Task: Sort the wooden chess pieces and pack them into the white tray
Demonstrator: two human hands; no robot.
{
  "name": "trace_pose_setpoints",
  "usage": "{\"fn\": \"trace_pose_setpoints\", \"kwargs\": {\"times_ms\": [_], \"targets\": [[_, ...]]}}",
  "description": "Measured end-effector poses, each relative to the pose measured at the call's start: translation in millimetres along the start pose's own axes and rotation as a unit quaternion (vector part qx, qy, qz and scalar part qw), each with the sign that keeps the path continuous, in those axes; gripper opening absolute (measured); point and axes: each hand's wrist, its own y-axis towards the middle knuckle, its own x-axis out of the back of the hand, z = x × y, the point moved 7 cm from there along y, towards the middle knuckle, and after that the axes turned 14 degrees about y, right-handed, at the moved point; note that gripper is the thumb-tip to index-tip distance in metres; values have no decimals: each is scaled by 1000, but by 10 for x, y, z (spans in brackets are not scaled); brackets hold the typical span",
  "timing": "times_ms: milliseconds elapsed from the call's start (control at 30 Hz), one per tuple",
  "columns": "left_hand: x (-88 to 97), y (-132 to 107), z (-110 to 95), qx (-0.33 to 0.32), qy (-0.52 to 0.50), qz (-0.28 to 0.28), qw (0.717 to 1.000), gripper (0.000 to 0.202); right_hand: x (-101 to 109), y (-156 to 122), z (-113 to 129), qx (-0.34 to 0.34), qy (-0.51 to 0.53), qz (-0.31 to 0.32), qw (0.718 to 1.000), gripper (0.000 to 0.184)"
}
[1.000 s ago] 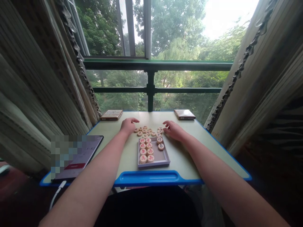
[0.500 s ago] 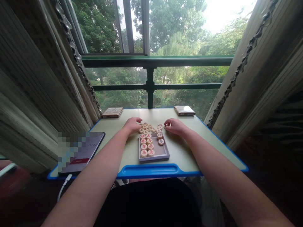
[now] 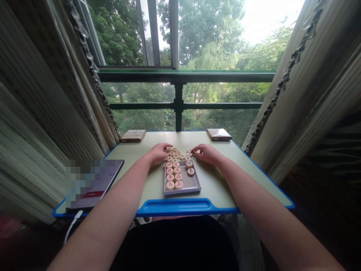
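At the left edge of a loose heap of Chinese chess pieces (image 3: 175, 153), my left hand (image 3: 160, 153) is curved, its fingers apart and reaching over the back of the heap. Across from it, my right hand (image 3: 208, 153) has its thumb and fingertips around a single Chinese chess piece (image 3: 194, 153) at the heap's right side. Closer to me lies a shallow open box (image 3: 187, 184). Its left half holds two columns of red-marked pieces (image 3: 177, 177), and two dark-marked pieces (image 3: 191, 171) sit at its upper right.
Two flat boxes, a left one (image 3: 133, 136) and a right one (image 3: 219, 134), lie at the table's far corners. On the left rests a phone or tablet (image 3: 96, 188) with a white cable (image 3: 73, 222). A blue tray (image 3: 176, 206) lines the table's front edge.
My right hand has shifted slightly left towards the heap, with the piece at its fingertips. My left hand has edged right, its fingers further over the pieces. The camera view has tilted slightly.
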Motion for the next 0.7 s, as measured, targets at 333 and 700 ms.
{"fn": "trace_pose_setpoints", "kwargs": {"times_ms": [333,700], "targets": [[52,7,7,2,79,-40,996,44,15,14,-30,8,-15,-27,1000,20],[129,-45,-90,-31,274,-72,958,24,-41,-14,88,30,16,-25,999,16]]}}
